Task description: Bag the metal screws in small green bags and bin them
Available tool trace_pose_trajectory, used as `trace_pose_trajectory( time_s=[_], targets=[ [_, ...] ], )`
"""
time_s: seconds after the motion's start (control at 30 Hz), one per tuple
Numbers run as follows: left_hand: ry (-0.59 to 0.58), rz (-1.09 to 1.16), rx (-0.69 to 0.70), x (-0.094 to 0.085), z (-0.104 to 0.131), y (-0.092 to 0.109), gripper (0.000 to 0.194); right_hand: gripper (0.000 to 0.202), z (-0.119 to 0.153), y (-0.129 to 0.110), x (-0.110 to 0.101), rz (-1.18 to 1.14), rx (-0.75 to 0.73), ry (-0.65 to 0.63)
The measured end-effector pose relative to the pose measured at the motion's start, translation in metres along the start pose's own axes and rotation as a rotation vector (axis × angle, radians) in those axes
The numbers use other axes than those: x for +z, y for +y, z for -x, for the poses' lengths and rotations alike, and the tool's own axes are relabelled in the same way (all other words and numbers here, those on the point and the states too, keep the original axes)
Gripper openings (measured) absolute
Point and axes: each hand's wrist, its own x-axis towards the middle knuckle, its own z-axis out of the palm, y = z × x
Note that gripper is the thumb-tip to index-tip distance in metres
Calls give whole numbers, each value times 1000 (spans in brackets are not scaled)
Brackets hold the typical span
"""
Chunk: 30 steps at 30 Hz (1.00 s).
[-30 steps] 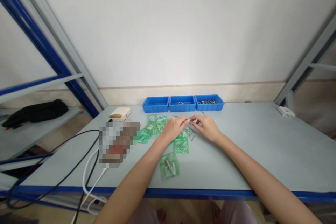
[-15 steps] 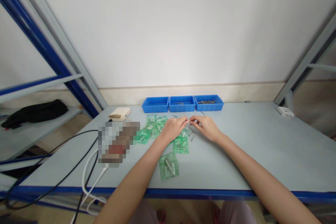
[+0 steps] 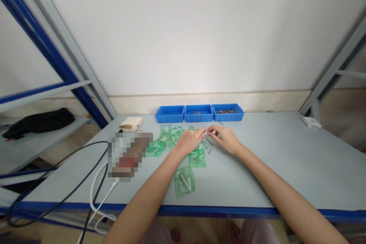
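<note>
My left hand [image 3: 192, 139] and my right hand [image 3: 224, 136] meet fingertip to fingertip above the table, both closed in a pinch. A tiny pale piece shows between the fingertips, too small to name. Beneath and left of my left hand spreads a pile of green plastic bags [image 3: 168, 137] with small pale and metal pieces inside. One green bag [image 3: 197, 159] lies just below that hand, partly covered by it. Closer to the front edge is another green bag [image 3: 184, 182] holding long metal pieces. Loose screws [image 3: 210, 150] lie under my right hand.
Behind my hands stand a left blue bin [image 3: 169, 119], a middle blue bin [image 3: 199, 119] with a few screws, and a right blue bin [image 3: 229, 117] with many. A cream box [image 3: 131, 123], a blurred-out object [image 3: 130, 158] and cables [image 3: 93, 188] are at left; a white device [image 3: 311, 122] sits right.
Hardly anything differs. My fingertips have shifted very slightly against each other, and less of the pale piece shows between them. The bags, screws and bins stay where they were.
</note>
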Motion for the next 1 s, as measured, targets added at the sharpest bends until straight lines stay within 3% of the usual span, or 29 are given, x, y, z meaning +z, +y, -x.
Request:
trace_pose_trajectory(
  time_s=[0.53,1.0],
  targets=[
    [2,-36,31,0,1,0,29,22,0,-1,1,-4,-51,-4],
    [2,21,-8,1,0,0,32,23,0,1,0,-1,-2,-17]
  ],
)
